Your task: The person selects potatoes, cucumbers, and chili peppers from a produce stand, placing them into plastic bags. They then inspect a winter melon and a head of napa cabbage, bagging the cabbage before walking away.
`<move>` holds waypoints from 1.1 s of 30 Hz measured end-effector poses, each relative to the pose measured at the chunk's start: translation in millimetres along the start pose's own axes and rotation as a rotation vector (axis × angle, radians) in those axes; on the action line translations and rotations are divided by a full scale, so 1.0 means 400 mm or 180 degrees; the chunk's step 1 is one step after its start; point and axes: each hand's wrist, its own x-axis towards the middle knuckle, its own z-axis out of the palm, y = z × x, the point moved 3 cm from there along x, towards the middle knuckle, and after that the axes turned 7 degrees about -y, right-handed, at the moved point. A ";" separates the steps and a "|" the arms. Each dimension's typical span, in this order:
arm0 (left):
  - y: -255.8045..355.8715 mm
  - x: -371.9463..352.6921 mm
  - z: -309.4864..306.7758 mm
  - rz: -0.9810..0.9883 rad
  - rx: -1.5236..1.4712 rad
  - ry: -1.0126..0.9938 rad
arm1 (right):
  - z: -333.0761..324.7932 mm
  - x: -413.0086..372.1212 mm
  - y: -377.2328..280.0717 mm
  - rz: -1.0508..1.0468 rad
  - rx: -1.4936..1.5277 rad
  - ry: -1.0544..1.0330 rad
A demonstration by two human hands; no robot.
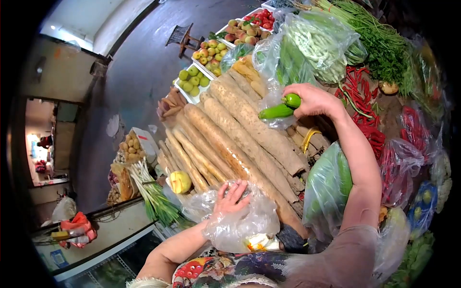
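My right hand [314, 100] is closed around two green zucchini [276, 112], held over the upper part of the long brown yams [240, 125]. One zucchini points left and the other shows its end beside my thumb. Under them lies part of a clear plastic bag. My left hand [231, 198] rests with fingers spread at the lower end of the yams. A crumpled clear plastic bag [249, 216] lies around its wrist and palm. Just left of it sits a yellow-green round piece of produce [180, 182].
Bagged green beans [319, 43], red chilies [357, 96] and leafy greens [384, 53] stand at the upper right. Beside my right forearm lies a bagged green vegetable [331, 185]. Fruit trays [204, 84] line the far edge, with scallions [149, 189] at left and a stool [184, 39] beyond.
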 end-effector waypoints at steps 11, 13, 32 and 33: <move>0.017 0.008 -0.030 -0.0063 -0.0399 -0.0124 | -0.116 -0.183 0.071 0.0710 0.1241 0.1814; 0.015 0.007 -0.029 -0.0025 -0.0345 -0.0127 | -0.149 -0.261 0.104 0.0984 0.1602 0.2350; 0.019 0.011 -0.041 0.0058 -0.0200 0.0014 | -0.452 -0.250 -0.293 -0.0918 0.0959 0.4188; 0.021 0.012 -0.041 0.0059 -0.0165 0.0040 | -0.455 -0.196 -0.297 -0.1035 0.0829 0.3924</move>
